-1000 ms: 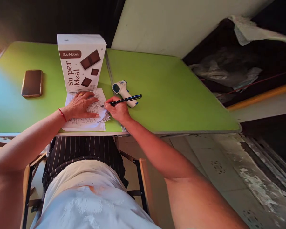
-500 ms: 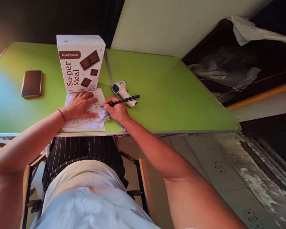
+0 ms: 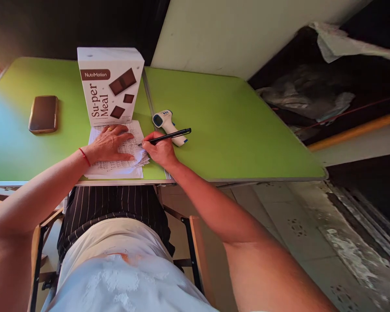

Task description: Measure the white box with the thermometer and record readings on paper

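My left hand [image 3: 112,144] lies flat with its fingers spread on a small stack of handwritten sheets of paper [image 3: 134,130]. A ring and a red bracelet [image 3: 84,157] are on that arm's hand and wrist. In my right hand [image 3: 160,151] is a black pen [image 3: 173,135], gripped between thumb and fingers, with its tip at the right part of the written page. The sheets lie near the front edge of the green table [image 3: 234,125]. Just beyond the pen rests a white infrared thermometer [image 3: 169,125], partly covered by the pen.
A white NutriMotion box [image 3: 108,91] stands upright right behind the papers. To the left lies a dark smartphone-like object [image 3: 43,114] in a case. A wooden-armed chair [image 3: 198,255] is under me. Crumpled plastic [image 3: 305,93] is beyond the table's right edge.
My right hand and the pen have shifted very slightly to the right. My left hand, the papers and the box look the same.
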A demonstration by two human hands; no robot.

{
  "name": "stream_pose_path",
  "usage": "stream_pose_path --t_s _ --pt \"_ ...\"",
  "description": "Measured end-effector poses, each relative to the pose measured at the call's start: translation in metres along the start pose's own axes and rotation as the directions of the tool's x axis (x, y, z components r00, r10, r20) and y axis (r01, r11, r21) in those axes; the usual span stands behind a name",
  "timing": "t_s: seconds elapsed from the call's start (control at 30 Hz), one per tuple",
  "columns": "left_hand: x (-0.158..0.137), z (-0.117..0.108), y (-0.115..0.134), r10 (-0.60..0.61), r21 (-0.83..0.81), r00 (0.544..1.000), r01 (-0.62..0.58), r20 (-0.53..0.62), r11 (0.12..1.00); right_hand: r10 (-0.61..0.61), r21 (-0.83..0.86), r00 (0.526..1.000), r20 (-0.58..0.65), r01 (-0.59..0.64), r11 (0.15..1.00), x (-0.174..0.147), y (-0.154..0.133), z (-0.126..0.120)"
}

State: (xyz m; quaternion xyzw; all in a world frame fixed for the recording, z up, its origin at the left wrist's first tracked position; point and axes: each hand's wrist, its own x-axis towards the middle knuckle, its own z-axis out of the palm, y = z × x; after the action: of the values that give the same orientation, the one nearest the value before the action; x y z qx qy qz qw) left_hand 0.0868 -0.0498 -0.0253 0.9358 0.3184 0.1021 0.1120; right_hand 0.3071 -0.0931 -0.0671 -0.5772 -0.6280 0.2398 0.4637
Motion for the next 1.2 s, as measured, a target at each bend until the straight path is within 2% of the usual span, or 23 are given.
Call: stream_pose_path --t_s 0.13,0.3,0.5,0.67,0.73,0.77,0.8,0.83,0.9,0.93,1.0,1.07,1.1,1.13,1.17,1.2 --pt "0.001 0.000 0.000 0.001 -0.002 1.000 -0.001 0.003 1.000 -0.002 -0.006 1.000 0.017 0.002 1.000 0.000 0.002 0.000" --pt "0.000 0.000 -0.001 0.002 -0.013 1.000 -0.002 -0.001 1.000 0.002 0.013 1.000 -0.025 -0.002 1.000 0.001 0.003 0.001" --pt "-0.001 0.003 -0.005 0.010 -0.015 1.000 -0.011 -0.012 1.000 -0.170 -0.055 0.978 -0.123 0.165 0.985 0.007 0.014 -0.010" --pt "-0.001 -0.001 -0.005 0.019 -0.030 1.000 -0.019 -0.018 0.999 -0.249 -0.205 0.967 -0.052 0.234 0.950 0.014 0.033 -0.016" --pt "-0.001 -0.005 -0.007 0.006 -0.053 0.996 -0.011 -0.091 0.999 -0.258 -0.234 0.966 -0.026 0.245 0.941 0.015 0.037 -0.015" --pt "-0.002 -0.007 -0.009 -0.007 -0.069 0.985 -0.005 -0.174 0.998 -0.263 -0.246 0.965 -0.018 0.250 0.936 0.015 0.038 -0.014" --pt "-0.003 -0.009 -0.012 -0.030 -0.087 0.957 0.005 -0.288 0.996 -0.266 -0.259 0.964 -0.009 0.255 0.932 0.015 0.039 -0.014" --pt "-0.004 -0.010 -0.016 -0.059 -0.105 0.907 0.016 -0.418 0.994 -0.269 -0.273 0.963 0.000 0.259 0.927 0.015 0.038 -0.013" --pt "-0.005 -0.012 -0.028 -0.122 -0.143 0.754 0.037 -0.645 0.989 -0.278 -0.303 0.960 0.010 0.268 0.915 0.015 0.036 -0.013" --pt "-0.006 -0.012 -0.035 -0.154 -0.164 0.673 0.050 -0.723 0.985 -0.286 -0.323 0.958 0.003 0.271 0.907 0.015 0.034 -0.014" --pt "-0.005 -0.011 -0.052 -0.225 -0.218 0.537 0.077 -0.813 0.973 -0.298 -0.389 0.953 -0.053 0.255 0.885 0.014 0.029 -0.018" --pt "-0.003 -0.006 -0.072 -0.306 -0.293 0.433 0.098 -0.848 0.951 -0.270 -0.487 0.949 -0.161 0.162 0.858 0.013 0.024 -0.023" --pt "-0.001 -0.003 -0.083 -0.345 -0.335 0.405 0.099 -0.847 0.937 -0.230 -0.536 0.948 -0.219 0.080 0.840 0.012 0.021 -0.026" --pt "0.002 0.000 -0.093 -0.379 -0.377 0.406 0.091 -0.831 0.922 -0.171 -0.579 0.949 -0.264 -0.014 0.815 0.012 0.019 -0.029" --pt "0.005 0.003 -0.102 -0.397 -0.413 0.449 0.068 -0.801 0.908 -0.094 -0.613 0.953 -0.289 -0.109 0.782 0.011 0.016 -0.031" --pt "0.008 0.006 -0.110 -0.397 -0.457 0.527 0.020 -0.751 0.889 -0.013 -0.641 0.955 -0.295 -0.187 0.745 0.010 0.015 -0.033"
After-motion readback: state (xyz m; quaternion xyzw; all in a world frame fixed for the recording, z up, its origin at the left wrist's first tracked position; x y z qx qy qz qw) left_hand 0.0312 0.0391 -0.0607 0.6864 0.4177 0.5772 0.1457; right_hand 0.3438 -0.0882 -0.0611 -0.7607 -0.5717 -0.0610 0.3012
